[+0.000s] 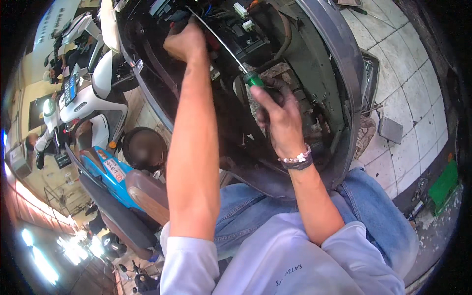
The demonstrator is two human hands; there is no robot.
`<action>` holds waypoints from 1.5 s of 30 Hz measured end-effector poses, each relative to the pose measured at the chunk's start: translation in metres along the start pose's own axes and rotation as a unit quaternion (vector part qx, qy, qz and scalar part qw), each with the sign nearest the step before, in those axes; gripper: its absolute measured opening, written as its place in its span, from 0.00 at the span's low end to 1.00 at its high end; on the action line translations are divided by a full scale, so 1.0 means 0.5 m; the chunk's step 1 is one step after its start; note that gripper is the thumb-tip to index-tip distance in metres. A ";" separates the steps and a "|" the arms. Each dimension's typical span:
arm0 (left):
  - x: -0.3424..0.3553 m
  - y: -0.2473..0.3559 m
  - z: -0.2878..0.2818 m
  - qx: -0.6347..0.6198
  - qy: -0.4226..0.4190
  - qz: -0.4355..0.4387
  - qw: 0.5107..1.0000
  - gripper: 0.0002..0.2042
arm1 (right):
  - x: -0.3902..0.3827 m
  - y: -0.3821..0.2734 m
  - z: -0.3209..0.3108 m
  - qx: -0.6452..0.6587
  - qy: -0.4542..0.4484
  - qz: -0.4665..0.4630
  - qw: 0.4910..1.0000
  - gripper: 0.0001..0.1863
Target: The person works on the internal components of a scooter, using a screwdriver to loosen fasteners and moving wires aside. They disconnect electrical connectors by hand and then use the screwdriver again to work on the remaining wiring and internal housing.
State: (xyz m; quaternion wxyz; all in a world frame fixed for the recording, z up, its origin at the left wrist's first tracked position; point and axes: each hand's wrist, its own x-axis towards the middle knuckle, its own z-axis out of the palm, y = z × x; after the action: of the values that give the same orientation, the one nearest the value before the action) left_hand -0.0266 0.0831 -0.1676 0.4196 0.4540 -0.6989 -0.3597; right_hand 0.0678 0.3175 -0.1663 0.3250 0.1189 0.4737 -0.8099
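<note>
My right hand (281, 115) is closed round the green handle of a long screwdriver (253, 79). The steel shaft slants up and left, and its tip is close to my left hand (189, 43). That hand reaches deep into the open dark-grey body shell (350, 93) of what looks like a scooter. Its fingers are curled at a dark part, and what they hold is hidden. Between and beyond my hands lie a black battery-like block (248, 39), white connectors (240, 10), a thick hose (285, 34) and wires.
White and blue scooters (92, 101) stand at the left, and a person's blurred head (145, 148) is low beside them. On the tiled floor (403, 59) at the right lie a small grey flat box (391, 129) and another screwdriver (366, 12). Farther right is a green panel (444, 187).
</note>
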 end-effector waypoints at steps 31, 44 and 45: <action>0.089 0.001 -0.036 -0.050 -0.222 -0.106 0.968 0.27 | 0.055 0.058 -0.048 0.334 -0.203 0.317 0.864 0.22; 0.085 0.024 -0.047 0.064 -0.192 -0.037 0.979 0.22 | -0.042 0.051 0.016 -0.101 0.036 -0.026 0.994 0.36; 0.084 0.026 -0.048 0.063 -0.191 -0.038 0.979 0.22 | -0.042 0.042 0.013 -0.107 0.017 0.032 0.994 0.34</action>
State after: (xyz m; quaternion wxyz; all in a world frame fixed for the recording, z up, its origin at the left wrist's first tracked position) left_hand -0.0186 0.0452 -0.1359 0.2353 0.4290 -0.7692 -0.4110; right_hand 0.0978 0.3137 -0.1670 0.3537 0.1122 0.5592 -0.7413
